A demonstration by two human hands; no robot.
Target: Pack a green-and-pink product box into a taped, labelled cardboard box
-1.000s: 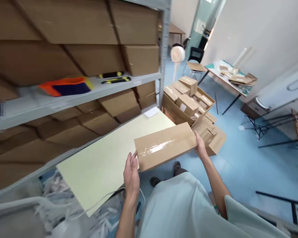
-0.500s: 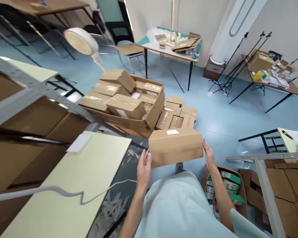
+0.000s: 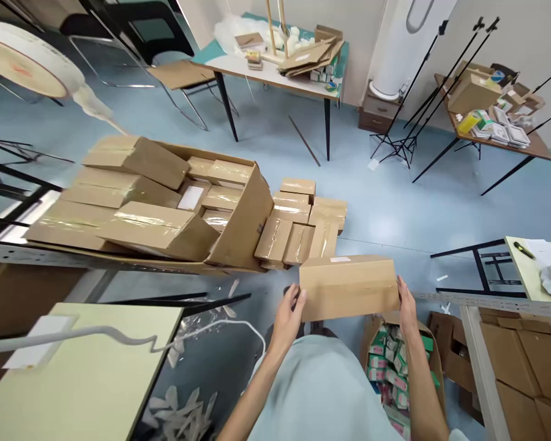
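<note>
I hold a long taped cardboard box level in front of my body, one hand at each end. My left hand presses its left end with fingers curled on it. My right hand clasps its right end. A small white label sits on the box's top edge. Beyond it on the blue floor lies a group of similar small boxes. A large open carton to the left is heaped with several more such boxes.
A pale green tabletop is at lower left with a white strap across it. An open carton of green and pink packets sits by my feet. Metal shelving with flat cardboard is at right. Tables and tripod stands fill the back.
My view has swung right, away from the shelving toward the open floor. The box between my hands has moved right and lower, now over the floor near the boxes.
</note>
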